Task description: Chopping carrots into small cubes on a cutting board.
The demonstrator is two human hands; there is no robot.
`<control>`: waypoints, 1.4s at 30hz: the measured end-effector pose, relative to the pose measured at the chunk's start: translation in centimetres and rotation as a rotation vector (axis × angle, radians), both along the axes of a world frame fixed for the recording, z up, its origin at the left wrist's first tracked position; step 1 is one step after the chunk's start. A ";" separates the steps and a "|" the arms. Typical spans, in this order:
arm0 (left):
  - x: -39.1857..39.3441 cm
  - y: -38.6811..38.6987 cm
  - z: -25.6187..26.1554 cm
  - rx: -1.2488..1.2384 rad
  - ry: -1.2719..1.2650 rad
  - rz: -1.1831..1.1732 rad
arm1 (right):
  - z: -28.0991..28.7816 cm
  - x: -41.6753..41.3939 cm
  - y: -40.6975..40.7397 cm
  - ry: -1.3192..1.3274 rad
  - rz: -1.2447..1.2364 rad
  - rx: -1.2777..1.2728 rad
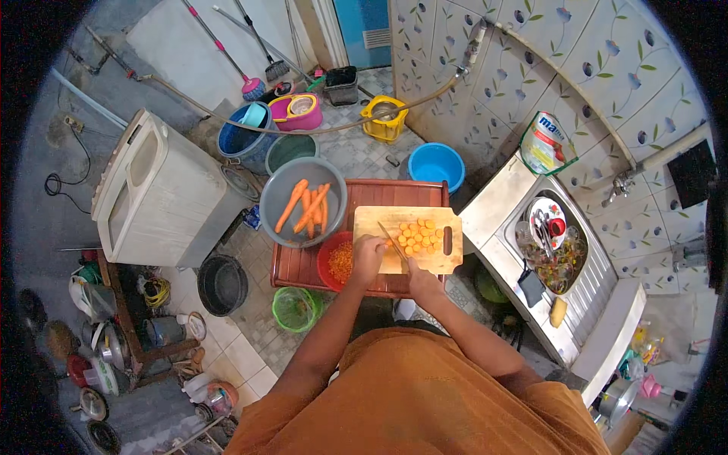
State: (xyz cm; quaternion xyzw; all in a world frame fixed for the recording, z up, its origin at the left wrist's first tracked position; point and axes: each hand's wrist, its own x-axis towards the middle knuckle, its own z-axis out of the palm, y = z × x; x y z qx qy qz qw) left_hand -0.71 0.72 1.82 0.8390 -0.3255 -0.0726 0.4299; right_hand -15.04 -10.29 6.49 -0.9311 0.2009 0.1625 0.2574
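Note:
A wooden cutting board [369, 219] lies on a reddish-brown wooden table [392, 190]. My right hand [420, 278] grips the handle of a kitchen knife [392, 239], whose blade slants up and left over the board. At the board's left part, my left hand [368, 253] pinches a small orange piece of carrot [389, 243] beside the blade. Round carrot slices [421, 234] lie right of the knife. Several whole carrots [310, 210] rest in a grey basin [270, 196] at the table's back left. A red bowl [324, 261] of small orange pieces is partly hidden by my left arm.
At the right, a steel sink [597, 273] holds dishes and glasses, with a sponge [558, 312] on its edge. A blue basin [436, 165] stands behind the table, a green basket [296, 310] and black tub [222, 284] left. A hose [335, 129] crosses the back.

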 end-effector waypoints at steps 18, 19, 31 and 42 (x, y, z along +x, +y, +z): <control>-0.1 0.6 -1.5 0.007 -0.152 -0.048 | -3.8 -0.9 1.4 -0.278 -0.140 0.007; -0.2 0.9 -1.6 0.040 -0.174 -0.039 | -3.8 -1.0 1.7 -0.281 -0.155 -0.017; -2.7 2.6 2.2 0.080 -0.225 -0.148 | -1.2 -5.0 0.7 -0.306 -0.145 -0.162; -3.6 -1.6 3.7 0.262 -0.370 -0.215 | 2.3 -6.9 -0.7 -0.178 -0.260 -0.308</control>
